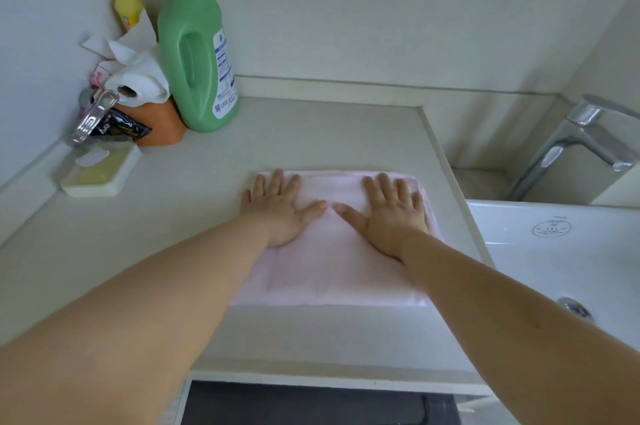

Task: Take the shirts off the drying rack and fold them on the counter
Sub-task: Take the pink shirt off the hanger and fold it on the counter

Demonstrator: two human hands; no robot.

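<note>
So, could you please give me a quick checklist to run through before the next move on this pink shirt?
1. Shirt folded into a neat rectangle: ok.
2. Left hand and right hand flat on it, fingers straight: ok.
3. Shirt fully on the counter, short of the sink: ok.
4. Green bottle and soap dish apart from the shirt: ok.
5. More shirts on the rack: cannot tell, rack out of view.

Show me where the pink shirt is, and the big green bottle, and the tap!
pink shirt point(332, 272): head view, on the bare middle of the folded cloth, below the hands.
green bottle point(188, 54): head view, on its body beside the handle.
tap point(568, 144): head view, on the shiny spout.
</note>
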